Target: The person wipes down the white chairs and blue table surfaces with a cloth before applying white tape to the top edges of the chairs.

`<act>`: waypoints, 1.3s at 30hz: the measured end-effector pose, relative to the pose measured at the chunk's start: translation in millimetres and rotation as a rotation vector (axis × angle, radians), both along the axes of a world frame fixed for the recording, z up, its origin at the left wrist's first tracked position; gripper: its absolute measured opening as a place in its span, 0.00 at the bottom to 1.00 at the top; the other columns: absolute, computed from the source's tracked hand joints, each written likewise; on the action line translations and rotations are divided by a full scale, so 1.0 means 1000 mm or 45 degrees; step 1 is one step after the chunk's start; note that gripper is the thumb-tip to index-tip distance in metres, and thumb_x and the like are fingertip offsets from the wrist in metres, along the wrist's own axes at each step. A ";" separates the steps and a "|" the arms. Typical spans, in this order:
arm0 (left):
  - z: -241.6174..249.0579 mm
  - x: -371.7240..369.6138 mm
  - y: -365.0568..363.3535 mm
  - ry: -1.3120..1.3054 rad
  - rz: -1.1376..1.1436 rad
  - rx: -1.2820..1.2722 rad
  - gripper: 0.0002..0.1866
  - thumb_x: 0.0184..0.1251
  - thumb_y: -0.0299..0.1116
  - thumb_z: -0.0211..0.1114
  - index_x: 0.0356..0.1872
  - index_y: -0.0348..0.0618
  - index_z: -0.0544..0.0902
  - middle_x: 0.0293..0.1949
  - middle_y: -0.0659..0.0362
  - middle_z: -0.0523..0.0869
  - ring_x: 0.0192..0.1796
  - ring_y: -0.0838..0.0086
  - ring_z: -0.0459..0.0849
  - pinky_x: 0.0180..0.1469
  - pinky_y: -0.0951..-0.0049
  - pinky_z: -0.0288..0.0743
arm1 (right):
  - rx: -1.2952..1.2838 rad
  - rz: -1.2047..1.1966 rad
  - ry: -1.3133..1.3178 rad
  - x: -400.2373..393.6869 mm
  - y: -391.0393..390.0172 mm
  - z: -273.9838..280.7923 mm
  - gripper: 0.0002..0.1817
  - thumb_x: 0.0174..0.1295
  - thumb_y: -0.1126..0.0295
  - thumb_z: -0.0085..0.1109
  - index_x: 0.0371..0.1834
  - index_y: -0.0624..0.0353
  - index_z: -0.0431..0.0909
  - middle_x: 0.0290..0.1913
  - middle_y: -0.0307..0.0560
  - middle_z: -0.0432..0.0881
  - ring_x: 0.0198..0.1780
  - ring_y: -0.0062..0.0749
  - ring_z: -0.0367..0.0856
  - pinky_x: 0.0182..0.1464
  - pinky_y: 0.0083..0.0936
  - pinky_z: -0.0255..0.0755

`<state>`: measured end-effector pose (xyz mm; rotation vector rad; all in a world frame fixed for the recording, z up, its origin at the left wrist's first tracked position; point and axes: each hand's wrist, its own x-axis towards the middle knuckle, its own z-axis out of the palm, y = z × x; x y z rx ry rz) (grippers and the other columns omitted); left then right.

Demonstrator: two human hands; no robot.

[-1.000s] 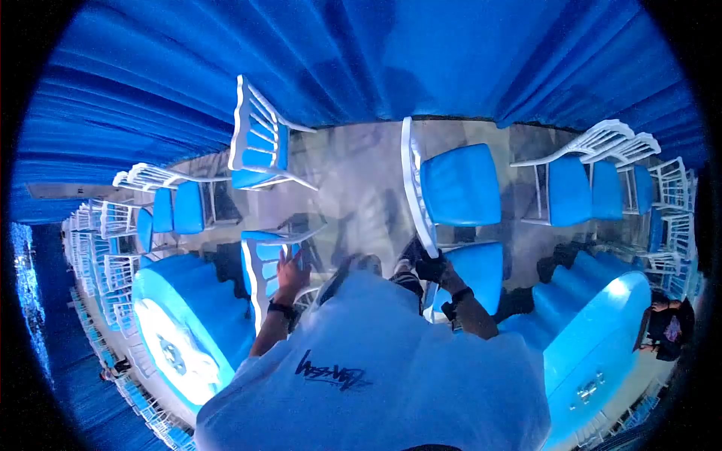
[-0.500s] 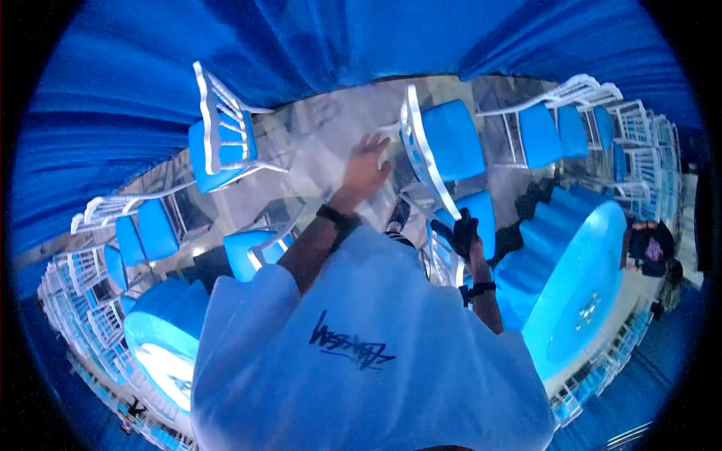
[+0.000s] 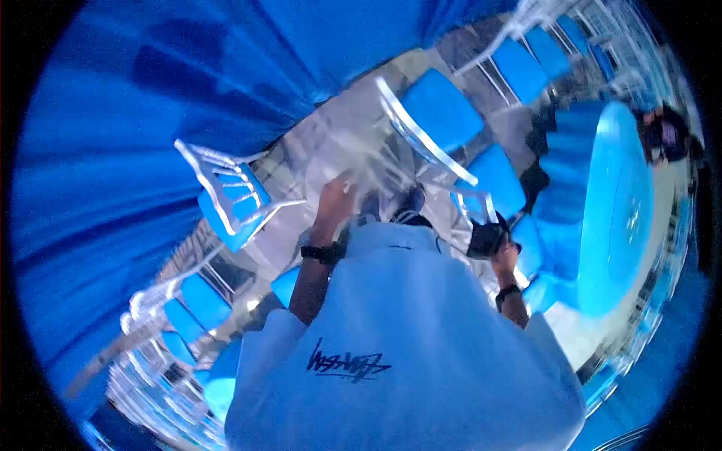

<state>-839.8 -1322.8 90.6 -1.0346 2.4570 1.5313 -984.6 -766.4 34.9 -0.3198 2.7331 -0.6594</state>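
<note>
My left hand [image 3: 336,201], bare and with a black band at the wrist, hangs over the grey floor. Its fingers are blurred, and I see no object in it. On the right, black material [image 3: 486,237] covers or sits against my right hand [image 3: 505,254]; whether it is a glove or a held object is unclear. That hand is beside a white chair with a blue seat [image 3: 492,180]. Ahead of it stands another blue-seated chair [image 3: 442,110]. A third chair [image 3: 233,199] is at the left, by the curtain.
A blue curtain [image 3: 150,135] runs along the far side. At the right is a round blue-covered table [image 3: 620,210], with a person [image 3: 665,135] beyond it. More chairs line the upper right [image 3: 520,71] and lower left [image 3: 203,301]. My feet [image 3: 410,201] are on the floor.
The view has rotated, with the right-hand chairs higher and the left-hand ones lower. My left hand has drawn back toward my body; its spread fingers are now blurred. Skin shows beside the black material.
</note>
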 end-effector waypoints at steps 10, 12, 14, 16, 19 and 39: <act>-0.021 -0.059 -0.006 0.199 -0.495 -0.171 0.23 0.75 0.33 0.67 0.68 0.38 0.81 0.60 0.46 0.89 0.60 0.59 0.89 0.63 0.62 0.81 | 0.495 -0.232 0.381 0.062 0.049 -0.001 0.37 0.52 0.75 0.67 0.70 0.62 0.72 0.68 0.57 0.76 0.68 0.61 0.73 0.73 0.51 0.65; -0.025 -0.084 0.010 0.190 -0.440 -0.035 0.21 0.74 0.30 0.67 0.66 0.37 0.81 0.58 0.48 0.89 0.58 0.64 0.89 0.62 0.65 0.81 | 0.496 -0.203 0.503 0.062 0.061 -0.010 0.35 0.50 0.75 0.68 0.66 0.61 0.74 0.61 0.55 0.79 0.66 0.56 0.74 0.74 0.50 0.65; -0.037 -0.108 0.026 0.304 -0.498 0.145 0.21 0.74 0.27 0.67 0.66 0.37 0.81 0.56 0.49 0.89 0.57 0.67 0.89 0.62 0.65 0.81 | 0.521 -0.259 0.298 0.049 0.053 0.004 0.37 0.47 0.74 0.70 0.67 0.58 0.75 0.61 0.53 0.80 0.68 0.51 0.75 0.74 0.48 0.64; -0.021 -0.146 0.054 0.218 -0.572 0.188 0.19 0.73 0.23 0.67 0.63 0.34 0.82 0.54 0.50 0.89 0.55 0.69 0.88 0.60 0.65 0.81 | 0.483 -0.278 0.209 0.037 0.051 -0.002 0.31 0.47 0.73 0.70 0.60 0.54 0.81 0.57 0.51 0.84 0.65 0.50 0.79 0.72 0.46 0.66; 0.034 -0.199 0.131 0.122 -1.001 0.017 0.17 0.74 0.24 0.67 0.61 0.34 0.82 0.56 0.49 0.89 0.57 0.69 0.88 0.59 0.67 0.81 | 0.477 -0.335 -0.033 0.024 0.049 0.001 0.21 0.50 0.69 0.70 0.51 0.51 0.85 0.48 0.50 0.88 0.56 0.50 0.85 0.68 0.46 0.71; -0.029 -0.231 0.418 0.057 -2.515 -0.720 0.23 0.60 0.41 0.75 0.53 0.39 0.85 0.44 0.37 0.91 0.47 0.37 0.89 0.49 0.41 0.82 | -0.972 -1.316 0.380 0.173 -0.018 0.060 0.37 0.56 0.83 0.56 0.75 0.58 0.73 0.75 0.58 0.75 0.78 0.57 0.70 0.81 0.45 0.61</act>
